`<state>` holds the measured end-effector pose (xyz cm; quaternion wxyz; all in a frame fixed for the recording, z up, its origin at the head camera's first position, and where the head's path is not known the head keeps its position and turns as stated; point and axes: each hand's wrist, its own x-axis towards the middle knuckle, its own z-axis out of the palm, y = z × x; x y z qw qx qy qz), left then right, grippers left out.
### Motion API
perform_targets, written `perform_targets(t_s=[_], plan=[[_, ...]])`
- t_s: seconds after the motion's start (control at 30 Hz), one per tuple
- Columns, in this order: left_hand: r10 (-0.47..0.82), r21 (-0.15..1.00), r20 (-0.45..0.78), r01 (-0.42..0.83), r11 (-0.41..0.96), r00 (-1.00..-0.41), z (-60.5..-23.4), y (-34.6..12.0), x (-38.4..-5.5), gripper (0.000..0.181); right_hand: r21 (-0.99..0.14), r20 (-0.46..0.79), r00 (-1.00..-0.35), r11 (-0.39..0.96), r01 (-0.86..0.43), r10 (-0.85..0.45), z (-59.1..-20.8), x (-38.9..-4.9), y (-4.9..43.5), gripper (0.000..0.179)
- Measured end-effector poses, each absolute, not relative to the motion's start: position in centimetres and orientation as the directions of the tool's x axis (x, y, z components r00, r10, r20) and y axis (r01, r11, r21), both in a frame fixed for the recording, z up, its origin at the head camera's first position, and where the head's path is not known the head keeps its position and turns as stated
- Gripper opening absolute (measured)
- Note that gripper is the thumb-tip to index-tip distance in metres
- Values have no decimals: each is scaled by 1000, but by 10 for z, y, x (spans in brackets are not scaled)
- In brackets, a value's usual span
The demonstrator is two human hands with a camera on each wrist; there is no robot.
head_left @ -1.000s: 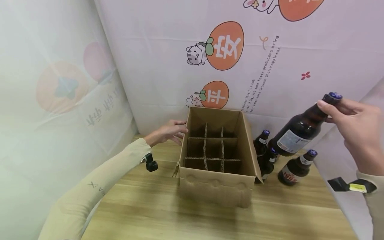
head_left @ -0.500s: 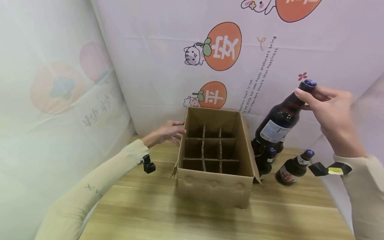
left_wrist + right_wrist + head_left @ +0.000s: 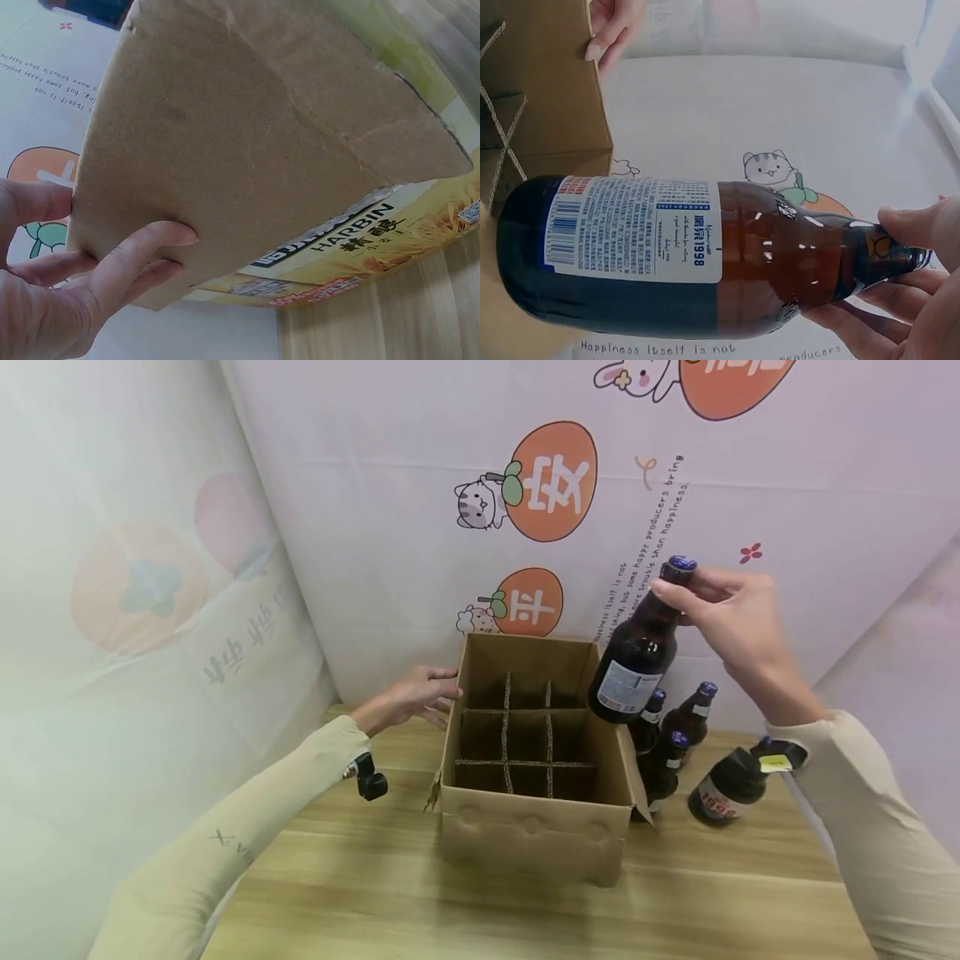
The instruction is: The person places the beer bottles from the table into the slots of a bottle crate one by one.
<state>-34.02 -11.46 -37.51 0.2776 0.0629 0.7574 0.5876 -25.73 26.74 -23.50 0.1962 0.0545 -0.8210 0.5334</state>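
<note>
Grips tilted bottle [image 3: 632,664] by the neck with right hand [image 3: 738,618], between thumb and fingers; has shifted it leftward to right rim of box [image 3: 532,835], hence judged nearer its dividers [image 3: 505,741], not yet among them. Shows standing bottles [image 3: 663,770] right of box. Touches box's left wall with spread fingers of left hand [image 3: 407,695].

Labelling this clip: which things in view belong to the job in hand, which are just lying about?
In the job:
bottle, held by the right hand
box, touched by the left hand
other bottles, probably

Just there:
table
backdrop
wrist cameras
</note>
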Motion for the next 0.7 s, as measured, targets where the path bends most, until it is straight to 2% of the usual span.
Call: perform_targets(t_s=[0.23, 0.57, 0.7], plan=[[415, 925, -343, -227, 304, -843, -377, -116, -340, 71, -848, 381, -921, 427, -313, 81, -236, -273, 248, 44], [409, 925, -348, -238, 296, -844, -378, -115, -341, 71, -865, 412, -910, 333, -376, 45, -244, -303, 221, 45], [404, 923, -357, -251, 293, -842, -376, -116, -341, 71, -856, 418, -908, 344, -386, 21, -249, -314, 209, 41]])
